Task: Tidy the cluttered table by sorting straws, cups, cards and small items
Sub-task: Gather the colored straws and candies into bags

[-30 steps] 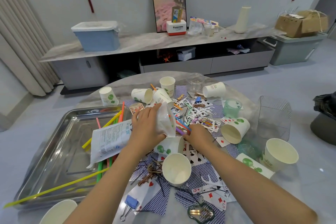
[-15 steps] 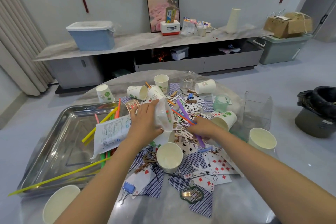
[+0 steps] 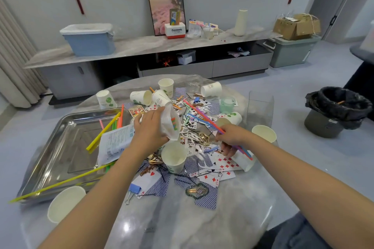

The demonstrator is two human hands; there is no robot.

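Straw-sorting step: my right hand fingers pinch a bundle of straws lifted over the cards, left hand grips the plastic bag; next, probably feed them in.

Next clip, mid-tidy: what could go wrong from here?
1. The right hand grips long straws lying over the clutter; drawing them out may sweep cards or tip the cup beside them.
2. The left hand holds a bag just above an upright cup; lowering it may topple that cup.
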